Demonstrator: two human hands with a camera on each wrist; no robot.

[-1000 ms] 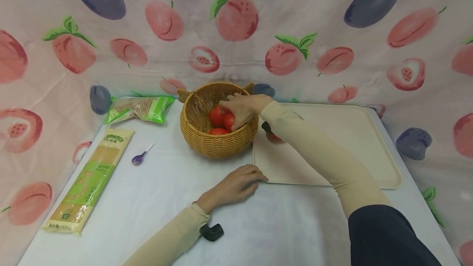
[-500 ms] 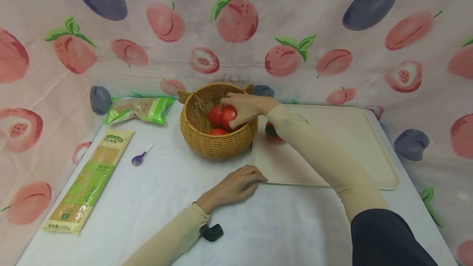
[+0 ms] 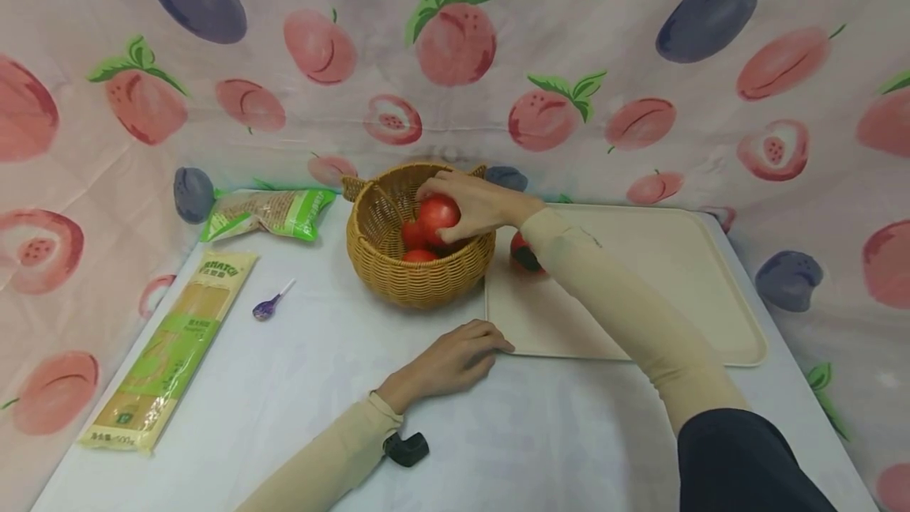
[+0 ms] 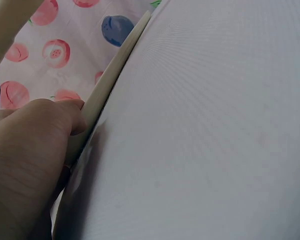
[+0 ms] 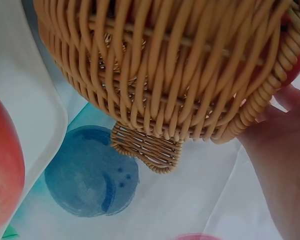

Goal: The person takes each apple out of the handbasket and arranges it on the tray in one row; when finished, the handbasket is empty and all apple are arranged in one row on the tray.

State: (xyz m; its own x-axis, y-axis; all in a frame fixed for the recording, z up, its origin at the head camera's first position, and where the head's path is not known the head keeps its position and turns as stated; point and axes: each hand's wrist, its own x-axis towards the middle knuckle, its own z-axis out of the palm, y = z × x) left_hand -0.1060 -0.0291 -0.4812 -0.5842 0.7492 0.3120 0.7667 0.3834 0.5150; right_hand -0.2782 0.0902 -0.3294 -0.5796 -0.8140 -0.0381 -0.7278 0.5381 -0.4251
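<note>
My right hand [image 3: 472,200] holds a round red tomato [image 3: 438,216], thumb below and fingers over its far side, within the rim of a wicker basket [image 3: 419,283]. Below it in the basket lie more tomatoes, one [image 3: 419,256] showing near the front rim. My left hand [image 3: 448,358] rests on the table with its fingertips at the near left corner of a cream tray [image 3: 547,322]; in the left wrist view a bent finger lies on the tray's edge [image 4: 97,97]. Another tomato [image 3: 524,253] sits on the tray, partly covered by my right forearm and its black wrist camera.
On the left lie a long pack of spaghetti [image 3: 167,350] and a purple lollipop [image 3: 266,307]. A green-and-clear food bag [image 3: 266,214] is at the back left. A fruit-printed cloth [image 3: 455,117] hangs behind the table. The basket's ear [image 5: 150,147] sticks out towards the cloth.
My right hand has lifted the tomato slightly off the others, baring more of it. The left hand keeps its place at the tray corner. The head view has tilted slightly.
</note>
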